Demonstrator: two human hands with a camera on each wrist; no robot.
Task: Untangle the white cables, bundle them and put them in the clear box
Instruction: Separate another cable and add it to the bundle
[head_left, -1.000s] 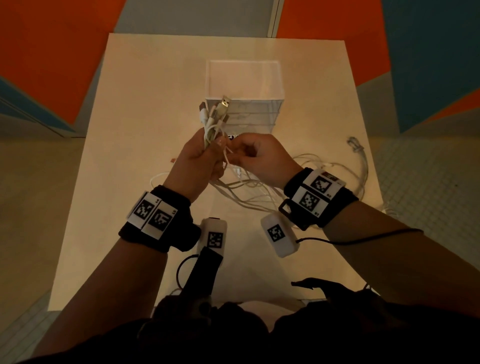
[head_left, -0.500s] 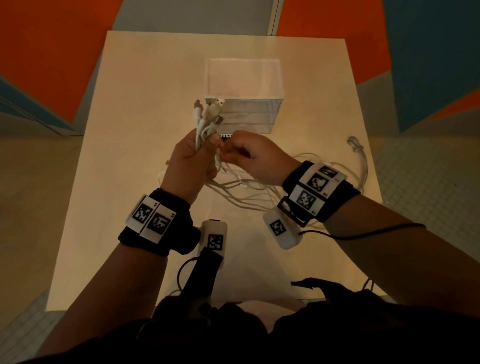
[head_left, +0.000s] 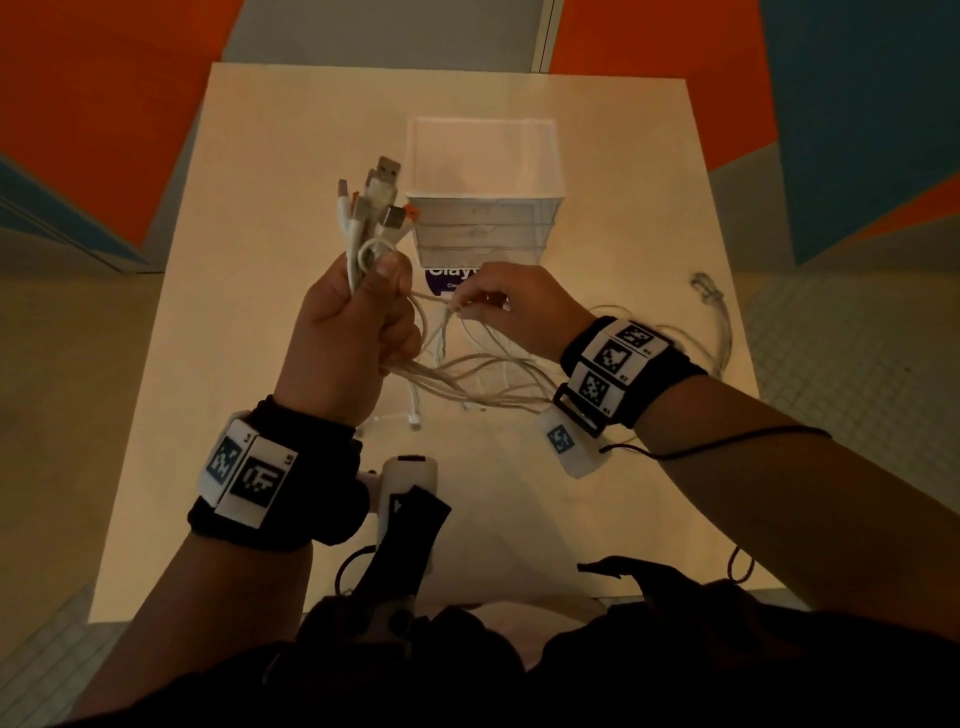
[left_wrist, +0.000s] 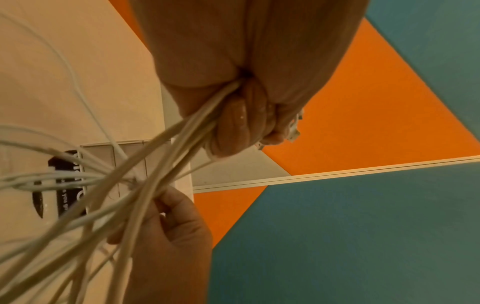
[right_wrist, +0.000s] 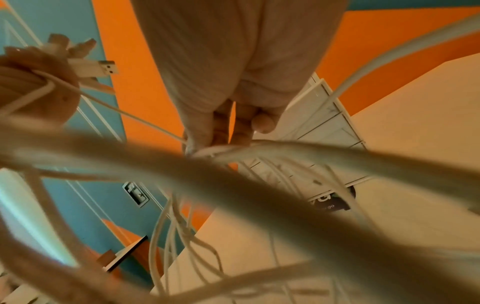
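My left hand grips a bunch of white cables in its fist, above the table. Their USB plug ends stick up out of the fist; the strands trail out below it toward the table. To its right, my right hand pinches a few thin strands between thumb and fingertips. The clear box stands just behind both hands, open at the top, with nothing visible inside. The left hand with one plug also shows in the right wrist view.
A white table carries everything. More white cable lies loose at its right edge. A dark label sits at the box's near foot. Orange and teal floor surrounds the table. Black cords run from my wrist cameras near the front edge.
My left hand has lifted the bunch, so the plugs stand higher. My right hand has moved away to the right and drawn thin strands out between the two hands.
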